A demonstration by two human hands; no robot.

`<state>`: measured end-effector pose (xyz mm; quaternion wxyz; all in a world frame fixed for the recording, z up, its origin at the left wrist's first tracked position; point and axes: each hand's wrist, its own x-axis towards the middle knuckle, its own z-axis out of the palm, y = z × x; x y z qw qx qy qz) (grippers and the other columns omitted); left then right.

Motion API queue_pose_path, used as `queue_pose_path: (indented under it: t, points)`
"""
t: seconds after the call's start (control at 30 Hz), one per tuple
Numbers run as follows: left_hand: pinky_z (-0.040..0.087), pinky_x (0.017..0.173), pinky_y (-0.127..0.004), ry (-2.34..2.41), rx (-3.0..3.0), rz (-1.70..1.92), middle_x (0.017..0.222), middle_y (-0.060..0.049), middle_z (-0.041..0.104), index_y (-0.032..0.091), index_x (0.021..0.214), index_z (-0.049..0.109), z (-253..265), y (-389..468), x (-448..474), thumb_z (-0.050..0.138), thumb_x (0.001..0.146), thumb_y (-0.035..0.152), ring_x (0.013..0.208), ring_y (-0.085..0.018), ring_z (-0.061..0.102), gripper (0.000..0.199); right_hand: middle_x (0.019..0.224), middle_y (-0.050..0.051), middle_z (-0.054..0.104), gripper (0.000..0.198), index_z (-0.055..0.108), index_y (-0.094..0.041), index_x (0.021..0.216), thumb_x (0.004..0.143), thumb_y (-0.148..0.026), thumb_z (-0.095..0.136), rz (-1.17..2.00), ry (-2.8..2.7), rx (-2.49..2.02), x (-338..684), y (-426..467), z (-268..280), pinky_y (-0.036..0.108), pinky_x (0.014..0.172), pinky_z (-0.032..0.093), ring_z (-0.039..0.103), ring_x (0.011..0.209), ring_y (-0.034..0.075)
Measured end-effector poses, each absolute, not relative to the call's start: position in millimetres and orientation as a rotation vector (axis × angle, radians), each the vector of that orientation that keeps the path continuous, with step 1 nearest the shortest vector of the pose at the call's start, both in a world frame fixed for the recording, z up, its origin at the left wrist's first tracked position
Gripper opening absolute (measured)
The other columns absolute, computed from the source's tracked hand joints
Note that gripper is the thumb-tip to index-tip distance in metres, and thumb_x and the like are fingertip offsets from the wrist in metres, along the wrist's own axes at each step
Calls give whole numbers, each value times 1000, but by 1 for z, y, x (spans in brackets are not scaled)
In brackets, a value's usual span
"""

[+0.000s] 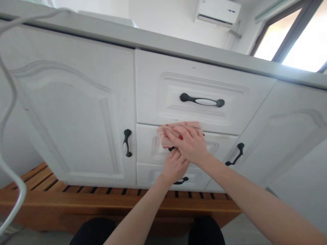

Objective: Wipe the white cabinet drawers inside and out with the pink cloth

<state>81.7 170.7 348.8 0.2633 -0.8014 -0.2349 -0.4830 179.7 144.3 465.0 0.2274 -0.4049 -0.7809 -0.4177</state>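
A pink cloth with red marks lies against the top of the white middle drawer. My right hand presses the cloth onto the drawer front, its fingers bent over the fabric. Just below, my left hand is closed at the dark handle of that same drawer; most of the handle is hidden by my hands. The upper drawer has a black handle with a white inlay. Under my left hand is the handle of the lowest drawer.
Cabinet doors stand on both sides, with a left door handle and a right door handle. A grey countertop edge runs above. A slatted wooden bench is below. At far left hangs a white cable.
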Motion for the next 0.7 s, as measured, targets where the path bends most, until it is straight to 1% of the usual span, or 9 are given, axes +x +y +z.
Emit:
queue_pose_path:
  t: [0.07, 0.13, 0.23, 0.3, 0.37, 0.47, 0.53, 0.6, 0.7]
  points:
    - [40, 100, -36, -630, -2187, -1274, 110, -4, 70, 20, 122, 61, 353, 166, 79, 55, 90, 20, 104, -20, 58, 32, 120, 4, 66, 48, 54, -37, 138, 93, -23, 59, -1380, -2043, -1137, 219, 132, 463, 43, 92, 38, 52, 108, 25]
    - [40, 102, -35, -639, -2211, -1245, 121, -5, 68, 17, 133, 55, 357, 162, 77, 52, 92, 20, 108, -19, 57, 41, 116, 6, 67, 48, 56, -34, 136, 91, -20, 60, -1520, -1931, -1202, 260, 118, 458, 40, 92, 39, 53, 106, 23]
    - [38, 105, -34, -657, -2231, -1232, 124, -3, 67, 18, 135, 55, 359, 161, 77, 51, 93, 21, 112, -18, 55, 42, 115, 10, 66, 49, 57, -27, 135, 88, -17, 62, -1641, -1753, -1314, 318, 98, 449, 40, 88, 42, 55, 107, 27]
    - [39, 104, -33, -673, -2224, -1230, 122, -3, 68, 19, 134, 55, 360, 162, 79, 50, 93, 22, 110, -17, 56, 41, 115, 14, 65, 49, 58, -23, 135, 86, -17, 62, -1638, -1690, -1366, 347, 88, 442, 41, 84, 45, 56, 109, 30]
    - [40, 103, -32, -684, -2218, -1233, 121, -3, 68, 19, 133, 56, 360, 164, 81, 50, 93, 22, 108, -16, 56, 41, 116, 16, 66, 50, 59, -22, 135, 86, -21, 63, -1586, -1637, -1414, 364, 82, 434, 42, 79, 46, 59, 107, 32]
    - [38, 110, -34, -695, -2156, -1347, 128, -4, 65, 19, 133, 57, 355, 155, 81, 52, 89, 19, 117, -18, 55, 45, 115, 18, 67, 54, 56, -23, 139, 86, -28, 63, -1491, -1558, -1485, 364, 77, 423, 45, 73, 45, 61, 97, 34]
    - [36, 116, -38, -706, -2086, -1467, 132, -6, 63, 21, 135, 57, 341, 138, 79, 54, 85, 16, 126, -20, 51, 51, 118, 19, 66, 57, 52, -22, 143, 88, -29, 61, -1439, -1597, -1485, 347, 78, 418, 46, 75, 47, 60, 96, 34]
    - [37, 116, -37, -715, -2095, -1503, 133, -3, 63, 26, 135, 58, 313, 114, 75, 58, 83, 20, 129, -20, 50, 53, 123, 17, 65, 60, 46, -23, 148, 89, -25, 60, -1423, -1693, -1437, 320, 84, 418, 45, 82, 48, 60, 101, 33]
    - [40, 114, -32, -837, -2281, -1286, 142, 1, 60, 34, 137, 56, 241, 73, 64, 60, 85, 30, 128, -18, 53, 53, 125, 13, 65, 65, 41, -26, 152, 90, -19, 60, -1430, -1767, -1330, 267, 103, 424, 45, 96, 44, 56, 112, 30]
